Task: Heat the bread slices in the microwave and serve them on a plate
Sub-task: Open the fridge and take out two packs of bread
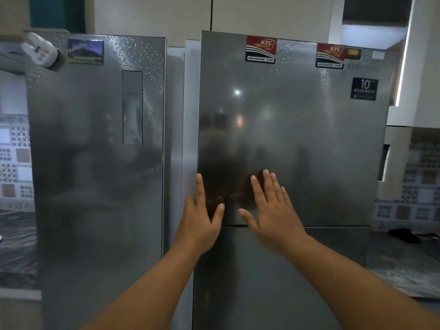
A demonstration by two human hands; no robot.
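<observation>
Straight fingers of both hands lie flat, grasping nothing: the left hand [202, 220] at the left edge of the upper fridge door [292, 129], the right hand [273, 210] just beside it on the door's face. A second fridge [95, 151] stands left. Bread, microwave and plate are out of sight.

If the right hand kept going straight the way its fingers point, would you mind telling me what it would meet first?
The right hand lies open with its fingers pointing up along the upper door of the right-hand fridge. Sliding on that way, it would meet only bare door surface until the KFC magnet near the top, though depth is hard to judge.
</observation>
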